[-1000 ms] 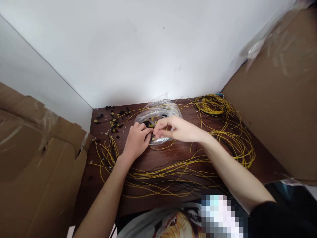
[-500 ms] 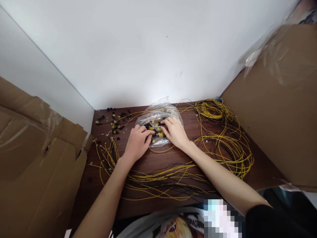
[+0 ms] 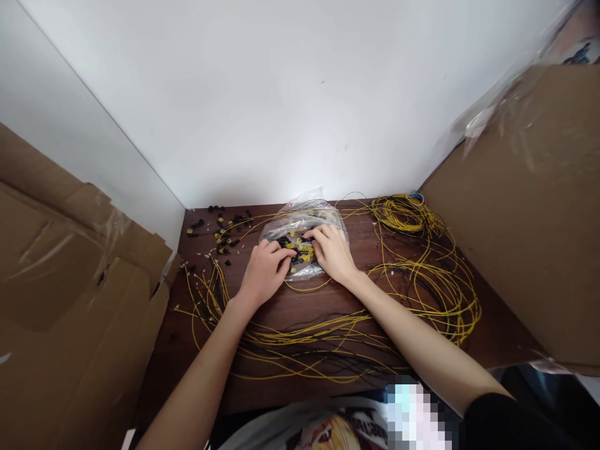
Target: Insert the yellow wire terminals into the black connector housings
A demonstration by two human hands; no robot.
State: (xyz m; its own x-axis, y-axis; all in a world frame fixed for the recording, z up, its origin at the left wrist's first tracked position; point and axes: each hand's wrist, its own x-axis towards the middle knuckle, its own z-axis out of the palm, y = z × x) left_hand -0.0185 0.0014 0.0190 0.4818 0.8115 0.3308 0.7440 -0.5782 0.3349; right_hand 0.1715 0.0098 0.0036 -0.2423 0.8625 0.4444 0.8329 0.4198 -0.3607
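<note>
A clear plastic bag (image 3: 304,203) lies at the middle of the table's far side, its mouth facing me. Small black and yellow connector-like parts (image 3: 304,251) fill the opening. From the left, my left hand (image 3: 265,270) reaches over the bag's edge. Its index finger touches the parts, with the thumb apart below it. On the other side, my right hand (image 3: 332,253) rests over the bag's right edge, fingers stretched toward the same parts and the thumb separate. Nothing is visibly gripped in either hand, though some fingertips are hard to make out among the parts.
Loose black and yellow parts (image 3: 222,237) lie scattered at the far left. Long yellow and black wires (image 3: 304,336) run beneath my forearms into loops at the right. A wire coil (image 3: 403,212) sits at the back right. Cardboard walls (image 3: 70,300) stand on both sides.
The view has shifted slightly. My hands stay at the bag's mouth, with only small finger movements among the parts.
</note>
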